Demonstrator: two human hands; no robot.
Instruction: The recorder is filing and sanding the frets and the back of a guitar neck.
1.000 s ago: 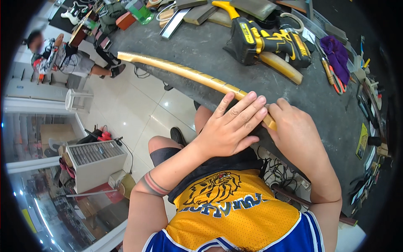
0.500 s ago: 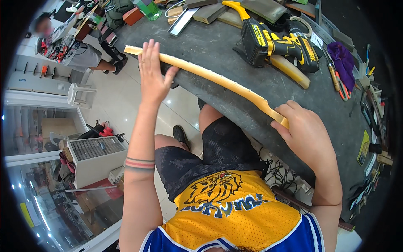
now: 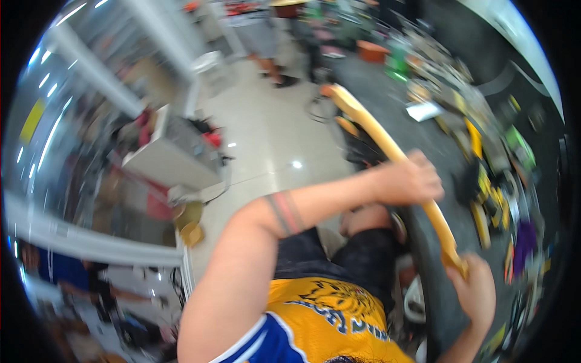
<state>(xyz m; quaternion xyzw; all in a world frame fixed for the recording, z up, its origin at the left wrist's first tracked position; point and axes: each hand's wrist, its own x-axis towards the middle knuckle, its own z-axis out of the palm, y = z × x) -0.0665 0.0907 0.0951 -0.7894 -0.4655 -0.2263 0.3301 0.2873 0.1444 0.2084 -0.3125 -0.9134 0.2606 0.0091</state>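
A long, curved, pale yellow strip that looks like wood (image 3: 376,130) runs slantwise along the near edge of the dark workbench (image 3: 423,103). Its far end points up toward the bench's corner. Around its middle my left hand (image 3: 414,178) is closed, the forearm reaching across my lap. My right hand (image 3: 475,285) grips the narrower, curved near end. Motion blurs the picture, so fine details of the strip are unclear.
On the bench to the right lie a yellow and black cordless drill (image 3: 485,190) and a purple cloth (image 3: 525,245). A green bottle (image 3: 397,63) and a reddish block (image 3: 372,51) stand farther off. Another person (image 3: 257,33) stands beyond the white stool (image 3: 210,71). A grey-white cabinet (image 3: 172,148) is on the left.
My view has swung left. My left hand has gone from lying flat at the strip's far end to wrapping its middle. The strip now points more steeply away; my right hand keeps its near end.
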